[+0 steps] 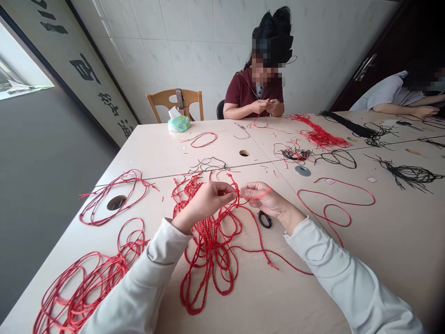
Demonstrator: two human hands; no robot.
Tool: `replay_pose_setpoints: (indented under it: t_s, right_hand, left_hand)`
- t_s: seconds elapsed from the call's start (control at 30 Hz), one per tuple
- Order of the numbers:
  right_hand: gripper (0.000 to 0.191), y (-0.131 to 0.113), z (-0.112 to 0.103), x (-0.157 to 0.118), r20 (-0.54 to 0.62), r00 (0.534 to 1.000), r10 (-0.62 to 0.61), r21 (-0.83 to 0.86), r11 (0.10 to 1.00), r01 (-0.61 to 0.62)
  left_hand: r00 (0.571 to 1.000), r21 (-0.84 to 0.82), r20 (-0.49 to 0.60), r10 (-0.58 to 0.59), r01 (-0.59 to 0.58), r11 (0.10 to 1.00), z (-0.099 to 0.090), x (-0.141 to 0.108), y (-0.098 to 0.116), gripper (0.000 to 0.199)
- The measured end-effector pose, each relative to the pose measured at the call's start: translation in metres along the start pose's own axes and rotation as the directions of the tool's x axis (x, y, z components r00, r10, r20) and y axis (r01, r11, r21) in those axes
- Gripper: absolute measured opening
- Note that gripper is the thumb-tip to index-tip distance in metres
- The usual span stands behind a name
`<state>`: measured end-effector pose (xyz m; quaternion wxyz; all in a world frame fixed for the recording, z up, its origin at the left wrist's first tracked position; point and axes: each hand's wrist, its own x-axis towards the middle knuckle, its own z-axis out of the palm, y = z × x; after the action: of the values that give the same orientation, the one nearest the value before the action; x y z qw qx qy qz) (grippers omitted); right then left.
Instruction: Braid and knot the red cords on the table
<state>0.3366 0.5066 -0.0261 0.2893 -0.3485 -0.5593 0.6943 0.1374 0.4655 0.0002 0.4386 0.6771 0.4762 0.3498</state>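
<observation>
At the table's (278, 301) near left corner lies a large coil of smooth red cord (100, 283), its loops spreading along the left edge. To the right of it, by the middle of the near edge, is the braided red cord (210, 241), heaped in long loops that fan toward that edge; one knotted end trails off to the right. Over the far end of this heap the two hands meet. The left hand (212, 200) is closed, thumb and forefinger pinching at the braid's upper part; the right hand (266, 199) is closed too, its fingertips gripping a thin red strand (260, 195) just beside. Below the right hand sits a black ring (264, 219) (perhaps a scissors handle, the rest hidden). Farther right, a single red cord (337, 204) winds over the tabletop. Toward the left edge, a smaller red coil (113, 197) lies around a round hole (117, 202). Past the seam are a black tangle (297, 154) and, toward the right, a red bundle (321, 133). By the far edge stands a tissue pack (179, 122); beyond that edge a person in maroon (255, 90) works red cord with both hands.
</observation>
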Motion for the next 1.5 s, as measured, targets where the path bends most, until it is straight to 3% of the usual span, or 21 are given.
replay_pose_setpoints:
  t_s: [0.13, 0.27, 0.47, 0.63, 0.77, 0.93, 1.0, 1.13, 1.23, 1.33, 1.5]
  right_hand:
    - [0.024, -0.012, 0.003, -0.007, -0.012, 0.988, -0.152, -0.266, 0.953, 0.143]
    - [0.021, -0.02, 0.01, -0.013, -0.049, 0.938, -0.344, -0.446, 0.848, 0.287]
    - [0.025, -0.017, 0.013, -0.011, -0.105, 0.892, -0.439, -0.45, 0.821, 0.351]
    - [0.023, -0.013, 0.013, -0.005, -0.127, 0.882, -0.454, -0.425, 0.828, 0.365]
    - [0.025, -0.01, 0.011, -0.004, -0.139, 0.897, -0.42, -0.41, 0.849, 0.334]
    - [0.028, -0.01, 0.011, -0.005, -0.139, 0.932, -0.335, -0.37, 0.89, 0.265]
    - [0.027, -0.011, 0.012, -0.006, -0.145, 0.941, -0.307, -0.314, 0.916, 0.251]
    - [0.031, -0.012, 0.01, -0.006, -0.148, 0.972, -0.184, -0.165, 0.973, 0.16]
    - [0.035, -0.011, 0.01, -0.005, -0.128, 0.987, -0.095, -0.005, 0.995, 0.095]
    - [0.036, -0.01, 0.013, -0.005, -0.131, 0.991, -0.032, 0.132, 0.99, 0.05]
    - [0.036, -0.008, 0.016, -0.004, -0.153, 0.988, -0.004, 0.202, 0.979, 0.035]
  left_hand:
    - [0.988, -0.255, 0.105, -0.114, 0.137, 0.957, -0.002, 0.001, -0.005, 0.025]
    - [0.95, -0.53, 0.223, -0.217, 0.306, 0.791, -0.001, 0.002, -0.013, 0.028]
    - [0.95, -0.663, 0.241, -0.196, 0.309, 0.682, 0.005, 0.002, -0.015, 0.027]
    - [0.952, -0.666, 0.235, -0.196, 0.305, 0.68, 0.006, 0.002, -0.016, 0.027]
    - [0.979, -0.596, 0.14, -0.148, 0.203, 0.777, 0.008, 0.003, -0.014, 0.026]
    - [0.996, -0.267, -0.063, -0.066, 0.047, 0.963, 0.011, 0.004, -0.006, 0.026]
    - [0.997, -0.238, -0.046, -0.058, 0.046, 0.97, 0.009, 0.003, -0.003, 0.024]
    - [0.998, -0.371, 0.048, -0.042, 0.057, 0.927, 0.006, 0.002, -0.004, 0.019]
    - [0.999, -0.39, -0.048, -0.008, -0.012, 0.921, 0.007, 0.004, -0.01, 0.019]
    - [0.984, -0.369, -0.142, 0.103, -0.15, 0.917, 0.011, 0.008, -0.016, 0.017]
    - [0.966, -0.37, -0.167, 0.197, -0.247, 0.896, 0.014, 0.01, -0.018, 0.018]
